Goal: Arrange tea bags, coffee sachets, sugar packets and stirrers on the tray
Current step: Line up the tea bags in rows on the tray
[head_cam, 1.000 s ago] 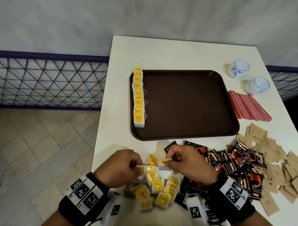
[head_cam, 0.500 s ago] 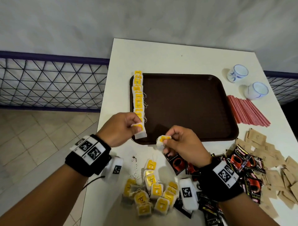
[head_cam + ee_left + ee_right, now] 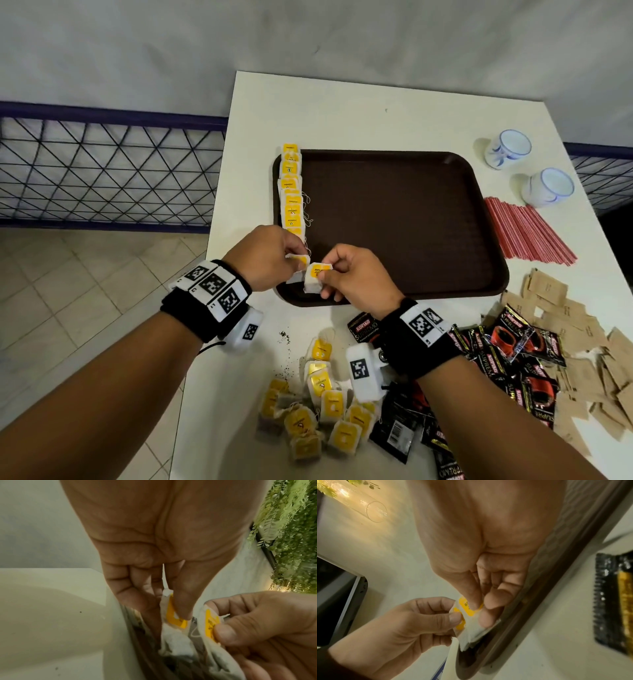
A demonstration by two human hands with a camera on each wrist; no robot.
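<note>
A dark brown tray [image 3: 394, 222] lies on the white table, with a row of yellow-tagged tea bags [image 3: 291, 192] standing along its left edge. My left hand [image 3: 270, 260] pinches a tea bag [image 3: 175, 616] at the near end of that row, over the tray's front left corner. My right hand [image 3: 352, 277] pinches a second tea bag [image 3: 317, 275] just right of it, close beside the first. More tea bags [image 3: 318, 411] lie in a loose pile near the table's front edge.
Black coffee sachets [image 3: 507, 349] and brown sugar packets [image 3: 582, 342] lie in heaps at the right front. Red stirrers [image 3: 524, 233] lie right of the tray, with two white cups [image 3: 507, 149] behind them. Loose tea grains [image 3: 284, 337] dot the table. A railing [image 3: 102, 164] runs along the left.
Both hands lifted from the loose pile with one tea bag each and moved forward to the tray's front left corner. The right hand has closed in beside the left.
</note>
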